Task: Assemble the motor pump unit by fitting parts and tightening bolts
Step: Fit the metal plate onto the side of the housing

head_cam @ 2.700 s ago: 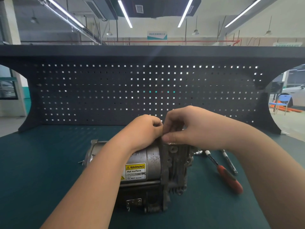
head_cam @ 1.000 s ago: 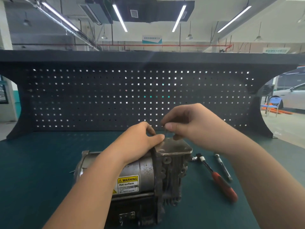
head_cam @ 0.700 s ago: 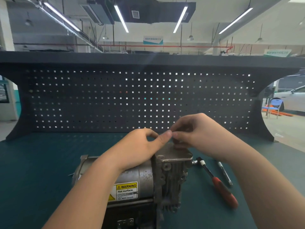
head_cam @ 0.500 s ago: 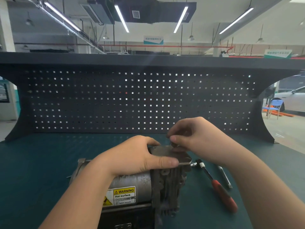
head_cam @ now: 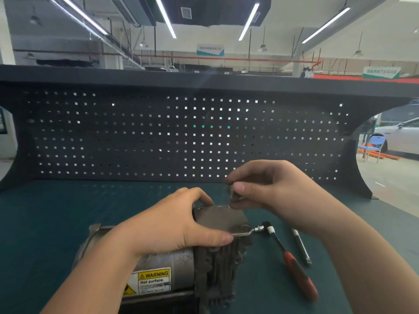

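Left hand (head_cam: 172, 225) lies palm-down, fingers curled, thumb extended toward 3 o'clock; right hand (head_cam: 269, 189) pinches thumb against forefinger.

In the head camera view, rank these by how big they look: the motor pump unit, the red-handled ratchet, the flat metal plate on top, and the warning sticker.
Largest to smallest:
1. motor pump unit
2. red-handled ratchet
3. flat metal plate, partly under the left hand
4. warning sticker
Plate and sticker look close, so their order is unsure.
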A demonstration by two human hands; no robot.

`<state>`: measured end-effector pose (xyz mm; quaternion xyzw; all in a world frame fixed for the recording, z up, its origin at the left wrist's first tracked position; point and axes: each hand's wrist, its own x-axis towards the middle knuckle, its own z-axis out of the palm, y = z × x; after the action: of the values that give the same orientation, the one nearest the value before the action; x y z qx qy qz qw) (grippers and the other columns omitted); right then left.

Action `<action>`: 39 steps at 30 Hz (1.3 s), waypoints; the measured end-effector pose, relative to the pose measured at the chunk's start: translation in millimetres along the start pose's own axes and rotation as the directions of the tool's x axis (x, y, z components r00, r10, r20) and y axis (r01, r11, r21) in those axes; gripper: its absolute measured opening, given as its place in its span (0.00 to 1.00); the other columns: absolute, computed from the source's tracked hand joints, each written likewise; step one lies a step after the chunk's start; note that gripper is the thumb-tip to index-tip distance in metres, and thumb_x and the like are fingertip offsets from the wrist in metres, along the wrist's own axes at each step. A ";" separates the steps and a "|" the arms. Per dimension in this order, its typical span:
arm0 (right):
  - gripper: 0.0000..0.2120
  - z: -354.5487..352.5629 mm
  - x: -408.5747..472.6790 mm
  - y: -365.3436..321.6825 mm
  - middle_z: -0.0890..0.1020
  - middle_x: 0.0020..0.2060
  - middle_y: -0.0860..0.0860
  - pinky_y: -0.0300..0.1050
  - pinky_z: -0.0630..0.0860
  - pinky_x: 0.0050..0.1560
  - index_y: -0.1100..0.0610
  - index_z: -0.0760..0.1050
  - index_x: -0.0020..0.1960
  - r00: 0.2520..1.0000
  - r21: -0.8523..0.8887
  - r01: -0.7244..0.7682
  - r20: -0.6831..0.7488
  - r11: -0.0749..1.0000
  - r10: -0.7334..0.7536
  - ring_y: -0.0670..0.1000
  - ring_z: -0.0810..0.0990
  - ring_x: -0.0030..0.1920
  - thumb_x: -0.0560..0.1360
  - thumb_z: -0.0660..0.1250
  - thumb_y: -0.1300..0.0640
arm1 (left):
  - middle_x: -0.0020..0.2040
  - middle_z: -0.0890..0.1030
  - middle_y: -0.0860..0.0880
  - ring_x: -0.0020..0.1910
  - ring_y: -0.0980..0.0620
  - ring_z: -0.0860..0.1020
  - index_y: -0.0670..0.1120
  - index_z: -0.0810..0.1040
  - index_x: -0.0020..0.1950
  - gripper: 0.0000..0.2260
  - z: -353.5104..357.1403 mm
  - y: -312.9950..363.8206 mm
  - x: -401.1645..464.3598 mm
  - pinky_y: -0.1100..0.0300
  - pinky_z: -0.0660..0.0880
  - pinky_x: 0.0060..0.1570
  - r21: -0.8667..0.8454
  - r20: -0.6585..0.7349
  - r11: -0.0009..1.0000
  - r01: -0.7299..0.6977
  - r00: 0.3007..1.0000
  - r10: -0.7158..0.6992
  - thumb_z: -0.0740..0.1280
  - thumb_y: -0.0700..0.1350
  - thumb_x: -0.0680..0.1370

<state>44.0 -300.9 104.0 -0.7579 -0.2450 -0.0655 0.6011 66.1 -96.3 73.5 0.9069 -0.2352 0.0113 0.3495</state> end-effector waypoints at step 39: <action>0.11 -10.7 -26.3 6.3 0.83 0.39 0.34 0.25 0.70 0.41 0.37 0.80 0.42 0.998 -0.508 0.046 -0.008 0.860 -0.058 0.34 0.81 0.40 0.72 0.73 0.55 | 0.46 0.67 0.72 0.46 0.70 0.71 0.69 0.67 0.51 0.30 -1.6 9.2 -2.2 0.64 0.68 0.42 0.080 0.034 0.997 0.019 0.999 -0.022 0.66 0.74 0.52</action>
<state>26.1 -319.7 91.0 -0.8815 -0.2328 -0.1524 0.3815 60.3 -100.3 80.1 0.9226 -0.2312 0.0010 0.3089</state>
